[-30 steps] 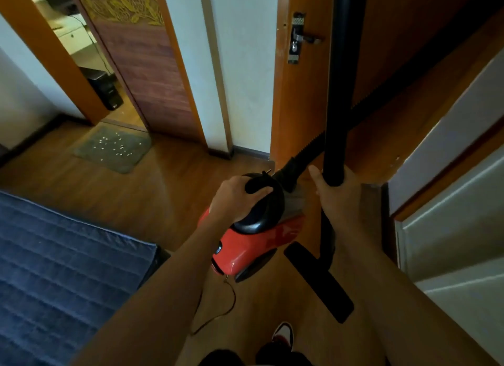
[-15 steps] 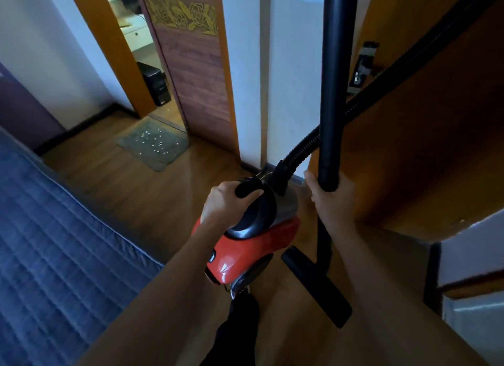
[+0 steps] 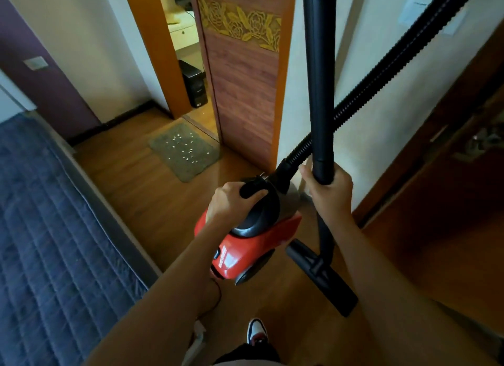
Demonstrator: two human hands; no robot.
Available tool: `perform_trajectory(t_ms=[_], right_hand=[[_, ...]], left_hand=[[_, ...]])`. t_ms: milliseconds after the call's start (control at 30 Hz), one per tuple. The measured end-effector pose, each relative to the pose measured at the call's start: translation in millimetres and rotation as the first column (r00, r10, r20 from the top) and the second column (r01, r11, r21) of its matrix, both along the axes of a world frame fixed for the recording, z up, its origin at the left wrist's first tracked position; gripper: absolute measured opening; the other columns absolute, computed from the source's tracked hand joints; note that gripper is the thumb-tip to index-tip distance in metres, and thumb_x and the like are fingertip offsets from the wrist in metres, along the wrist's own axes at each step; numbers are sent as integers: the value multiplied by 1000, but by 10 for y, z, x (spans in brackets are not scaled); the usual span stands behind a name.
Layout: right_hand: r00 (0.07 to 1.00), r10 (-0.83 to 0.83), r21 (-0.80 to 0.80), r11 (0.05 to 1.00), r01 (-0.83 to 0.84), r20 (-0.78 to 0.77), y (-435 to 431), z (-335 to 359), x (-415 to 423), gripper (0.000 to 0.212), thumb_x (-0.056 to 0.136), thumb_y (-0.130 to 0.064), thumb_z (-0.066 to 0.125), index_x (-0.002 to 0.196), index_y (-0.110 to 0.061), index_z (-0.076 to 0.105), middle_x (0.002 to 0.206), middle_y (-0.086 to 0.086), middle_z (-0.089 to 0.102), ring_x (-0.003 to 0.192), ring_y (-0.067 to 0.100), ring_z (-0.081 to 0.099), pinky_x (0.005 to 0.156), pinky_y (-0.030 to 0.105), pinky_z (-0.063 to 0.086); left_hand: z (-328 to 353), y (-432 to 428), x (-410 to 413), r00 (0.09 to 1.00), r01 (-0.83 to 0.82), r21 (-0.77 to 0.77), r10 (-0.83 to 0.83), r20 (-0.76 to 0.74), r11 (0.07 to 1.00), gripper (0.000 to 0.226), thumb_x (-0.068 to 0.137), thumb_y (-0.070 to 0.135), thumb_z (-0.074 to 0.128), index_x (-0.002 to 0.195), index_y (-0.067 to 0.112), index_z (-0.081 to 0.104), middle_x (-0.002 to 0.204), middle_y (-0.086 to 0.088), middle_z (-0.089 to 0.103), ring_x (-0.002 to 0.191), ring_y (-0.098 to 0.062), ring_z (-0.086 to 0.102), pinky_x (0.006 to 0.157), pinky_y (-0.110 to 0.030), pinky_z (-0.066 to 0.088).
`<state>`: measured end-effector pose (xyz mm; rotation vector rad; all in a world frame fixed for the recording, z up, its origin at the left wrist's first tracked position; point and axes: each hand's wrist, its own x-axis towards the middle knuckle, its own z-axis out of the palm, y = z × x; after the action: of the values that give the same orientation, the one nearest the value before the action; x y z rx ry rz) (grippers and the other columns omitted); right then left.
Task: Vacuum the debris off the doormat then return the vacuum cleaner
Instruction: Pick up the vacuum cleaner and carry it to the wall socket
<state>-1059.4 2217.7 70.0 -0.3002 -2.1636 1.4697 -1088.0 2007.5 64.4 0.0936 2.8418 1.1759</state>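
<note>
A red and black vacuum cleaner (image 3: 245, 251) hangs just above the wooden floor, carried by its black top handle in my left hand (image 3: 231, 204). My right hand (image 3: 327, 193) grips the upright black wand (image 3: 319, 79), whose flat floor nozzle (image 3: 324, 278) points down to the right. A ribbed black hose (image 3: 381, 73) runs from the body up to the right. The grey-green doormat (image 3: 185, 150), sprinkled with small white debris, lies ahead on the floor before an open doorway.
A blue quilted mattress (image 3: 54, 243) fills the left side. A brown door (image 3: 242, 73) with gold flower carving stands ajar behind the mat, and a dark box (image 3: 193, 83) sits beyond it. Another wooden door (image 3: 450, 174) is at the right. My shoe (image 3: 257, 330) shows below.
The view has turned and advanced, so the doormat now sits closer and nearer the centre. Both hands keep the same grips on the handle and wand.
</note>
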Motion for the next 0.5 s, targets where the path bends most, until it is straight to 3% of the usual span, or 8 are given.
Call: perform_trajectory(t_ms=[100,267,433,500], right_hand=[[999,36,28,999,-36,-14,-158,54,-481,41,88,-28,82,63,-36,49,54,-8,55,55,18,57,53,36,45],[994,110,59,992,-110,-5,-355,64,-1245,34,85,-42,79,66,-34,52,60,7,61,60,30,63,61,51,55],[981,191,22,981,-192,6,-572,-14,-2024,39,86,-43,79,64,-31,49,60,12,58,58,33,60,58,48,53],[973,229,21,973,-229,25,-654,-78,-2361,41,85,-50,77,66,-22,54,61,17,60,58,35,60,57,49,53]], left_hand=[[43,-174,-455,999,-39,-6,39,-32,999,35,76,64,68,80,31,73,80,0,74,78,-22,70,65,-37,56],[108,-437,-1069,991,-110,-13,108,-74,994,36,79,61,68,86,26,75,85,-3,75,80,-24,70,68,-38,57],[49,-671,-1612,972,-229,11,229,-47,973,34,80,58,70,85,25,76,75,2,69,74,-19,68,64,-32,54],[2,-756,-1847,966,-257,-1,257,-39,966,34,81,57,70,85,23,75,72,5,66,72,-18,67,64,-32,56]])
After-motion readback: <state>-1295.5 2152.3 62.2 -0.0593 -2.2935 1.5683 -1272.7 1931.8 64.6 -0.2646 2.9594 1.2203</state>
